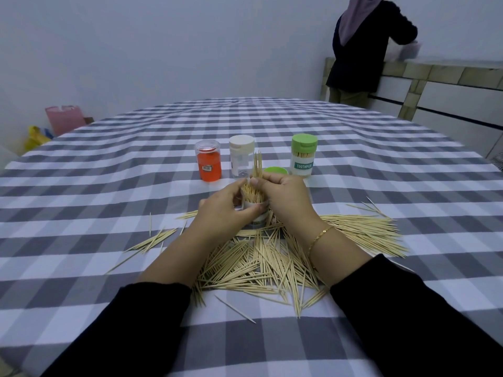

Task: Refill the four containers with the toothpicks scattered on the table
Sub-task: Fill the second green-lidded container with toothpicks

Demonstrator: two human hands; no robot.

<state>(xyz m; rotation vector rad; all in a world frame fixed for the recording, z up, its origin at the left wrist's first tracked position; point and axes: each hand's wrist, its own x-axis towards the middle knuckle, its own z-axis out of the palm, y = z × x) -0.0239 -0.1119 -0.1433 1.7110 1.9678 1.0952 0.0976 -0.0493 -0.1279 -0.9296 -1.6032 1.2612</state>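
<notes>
My left hand (221,206) grips a small clear container (255,212) standing upright on the checked cloth, with toothpicks packed inside it. My right hand (285,198) pinches a bundle of toothpicks (257,165) upright over the container's mouth. A large pile of loose toothpicks (261,262) lies on the table below and between my wrists, spreading right. Behind stand an orange container with a clear lid (209,164), a clear container with a white cap (241,156) and a green-capped container labelled TOOTHPICK (303,156). A loose green lid (275,170) lies behind my right hand.
The table (109,186) wears a grey and white checked cloth. A person (364,47) stands at a counter at the back right. A pink bin (64,118) and a yellow bag (35,137) sit beyond the table's left edge.
</notes>
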